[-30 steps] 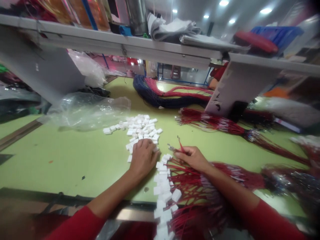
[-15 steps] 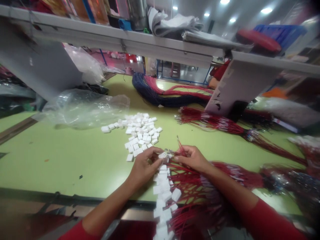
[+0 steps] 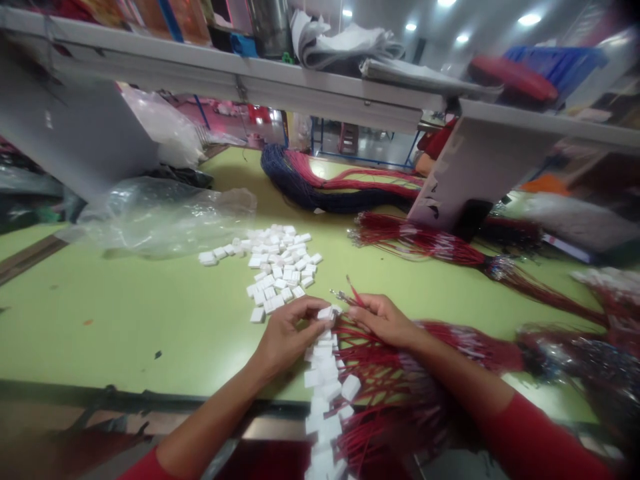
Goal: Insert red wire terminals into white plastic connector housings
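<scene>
My left hand (image 3: pixel 295 333) pinches a white plastic connector housing (image 3: pixel 326 313) between thumb and fingertips. Just to its right, my right hand (image 3: pixel 383 319) is closed on red wires (image 3: pixel 355 293), whose metal-tipped ends stick out toward the upper left. A small gap separates these tips from the housing. Below both hands a row of white housings (image 3: pixel 327 393) runs down to the table's front edge, with many red wires (image 3: pixel 380 373) spreading right from it. Loose white housings (image 3: pixel 280 263) lie in a pile beyond my left hand.
A clear plastic bag (image 3: pixel 170 213) lies at the left back. Blue and pink wire bundles (image 3: pixel 320 187) rest at the rear. On the right are a tied red wire bundle (image 3: pixel 425 237) and an upright grey panel (image 3: pixel 480 160). A shelf (image 3: pixel 320 83) spans above the green table (image 3: pixel 125 313).
The wire tips in my right hand have come away from the housing in my left hand and now point up and left. The view has shifted slightly.
</scene>
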The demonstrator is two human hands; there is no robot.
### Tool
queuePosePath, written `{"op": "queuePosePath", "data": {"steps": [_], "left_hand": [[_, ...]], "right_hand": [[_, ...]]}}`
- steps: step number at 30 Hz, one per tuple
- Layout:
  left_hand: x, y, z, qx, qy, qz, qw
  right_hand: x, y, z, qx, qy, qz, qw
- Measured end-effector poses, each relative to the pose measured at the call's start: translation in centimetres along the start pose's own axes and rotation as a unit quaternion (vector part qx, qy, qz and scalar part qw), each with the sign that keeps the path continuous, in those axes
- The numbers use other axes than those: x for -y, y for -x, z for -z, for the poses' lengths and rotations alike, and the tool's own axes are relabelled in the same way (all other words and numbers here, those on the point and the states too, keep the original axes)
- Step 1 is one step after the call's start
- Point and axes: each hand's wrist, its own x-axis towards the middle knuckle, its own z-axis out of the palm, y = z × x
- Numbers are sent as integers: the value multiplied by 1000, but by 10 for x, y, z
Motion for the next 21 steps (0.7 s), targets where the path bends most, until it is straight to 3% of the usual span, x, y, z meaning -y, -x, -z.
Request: {"op": "queuePosePath", "data": {"steps": [11, 17, 21], "left_hand": [[-5, 0, -5, -19, -54, -117, 992], [-10, 3, -18, -1, -12, -80, 997], [-7, 2, -2, 13, -84, -58, 995]], "right_hand": [[-2, 1, -2, 18, 70, 3, 997], [-8, 2, -2, 18, 66, 3, 998], [-7, -2, 2, -64, 96, 54, 992]]}}
